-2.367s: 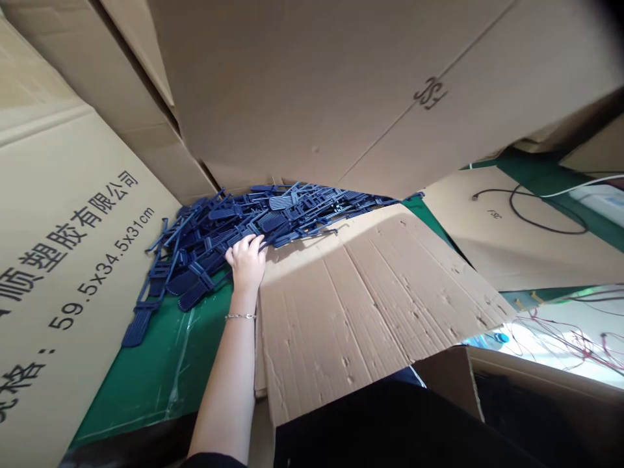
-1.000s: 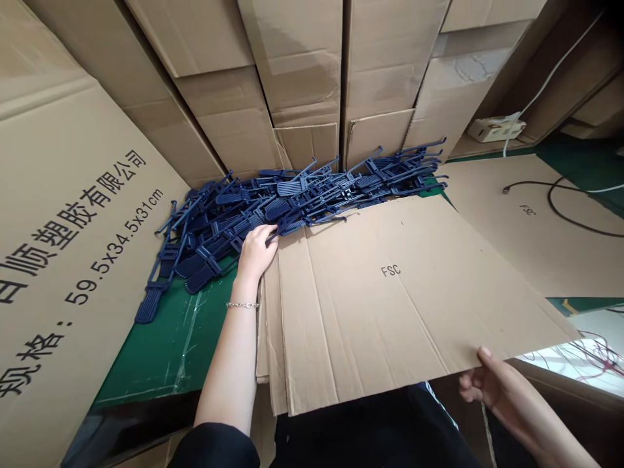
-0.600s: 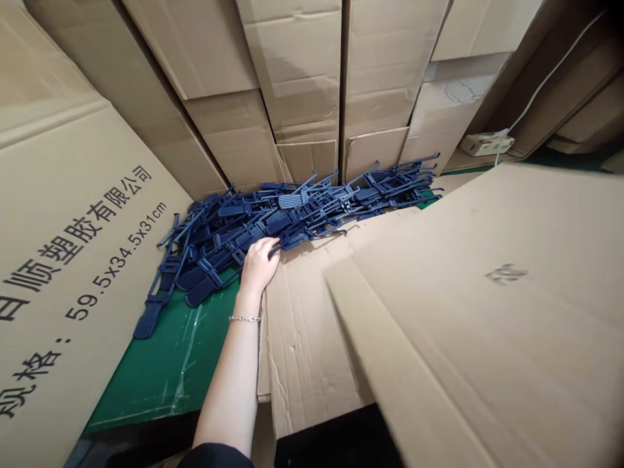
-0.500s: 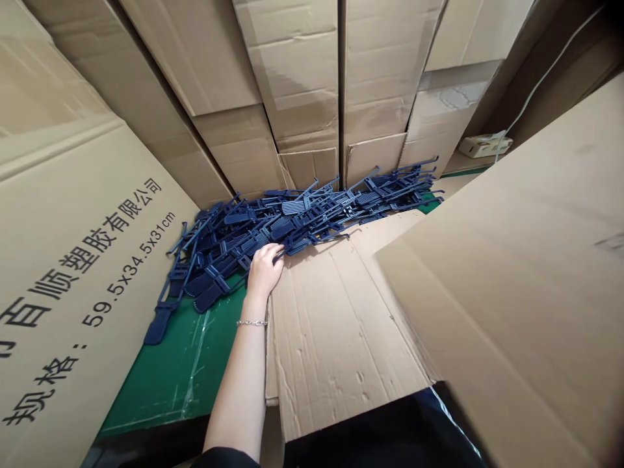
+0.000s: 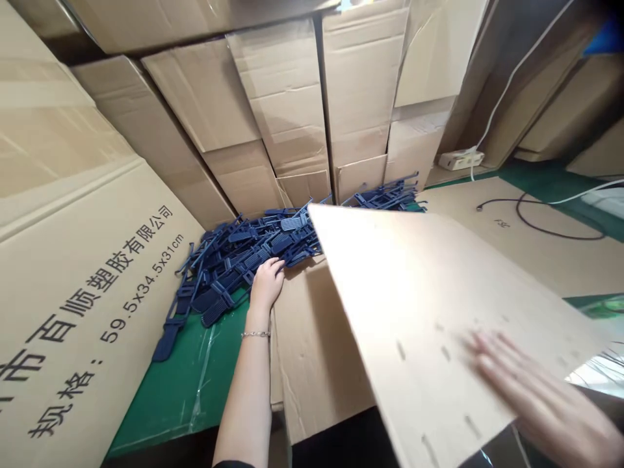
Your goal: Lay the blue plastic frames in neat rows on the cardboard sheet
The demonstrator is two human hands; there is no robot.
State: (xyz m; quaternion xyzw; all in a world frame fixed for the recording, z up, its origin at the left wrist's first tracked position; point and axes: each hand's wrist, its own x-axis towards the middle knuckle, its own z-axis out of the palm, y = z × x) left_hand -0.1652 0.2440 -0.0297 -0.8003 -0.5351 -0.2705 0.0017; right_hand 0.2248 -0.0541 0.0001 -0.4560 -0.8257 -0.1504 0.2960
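My left hand (image 5: 267, 283) rests at the far left corner of the cardboard lying on the table (image 5: 312, 325), fingers bent over its edge beside a heap of dark blue plastic parts (image 5: 244, 250). These parts have ribbed flat ends and thin hooked arms. On the right, a large cardboard sheet (image 5: 404, 279) is raised and slanted above the lying cardboard, covering part of the heap. My right hand (image 5: 541, 390), smeared by motion, grips this sheet at its near right edge, fingers stretched over the upper face; its thumb is hidden.
A printed carton (image 5: 112, 292) stands on the left of the green tabletop (image 5: 195, 364). Stacked cartons (image 5: 277, 97) form a wall behind the heap. Far right are a white power strip (image 5: 461, 159), a flat cardboard piece (image 5: 550, 260) and a dark cable (image 5: 550, 233).
The raised sheet has swung left and down over the lying cardboard. My right hand has come into view on it. My left hand stays at the corner, and the view has tilted up and right.
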